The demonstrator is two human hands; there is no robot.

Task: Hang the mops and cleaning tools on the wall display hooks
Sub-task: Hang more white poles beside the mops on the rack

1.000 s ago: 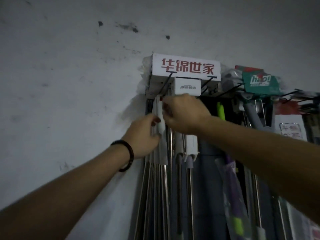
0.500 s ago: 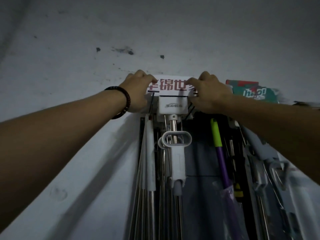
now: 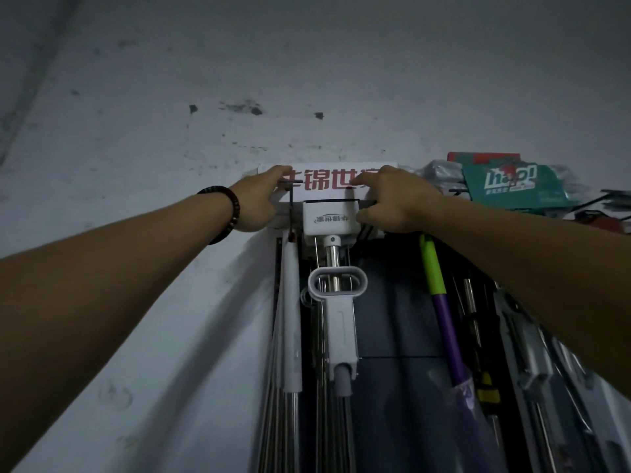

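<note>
A shop: a branded display sign (image 3: 327, 180) tops wall-hung packaged mops (image 3: 339, 322).

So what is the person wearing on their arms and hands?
Both arms are bare, with no sleeves showing and no gloves. The left hand has a dark beaded bracelet around its wrist. The right hand has no ring, watch or band that shows.

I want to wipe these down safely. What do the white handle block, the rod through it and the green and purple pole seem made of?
White handle block: looks like matte moulded plastic with rounded edges. Rod: apparently polished metal, with bright streaks. Green and purple pole: smooth coloured coating, probably plastic; its core is not visible.
</note>
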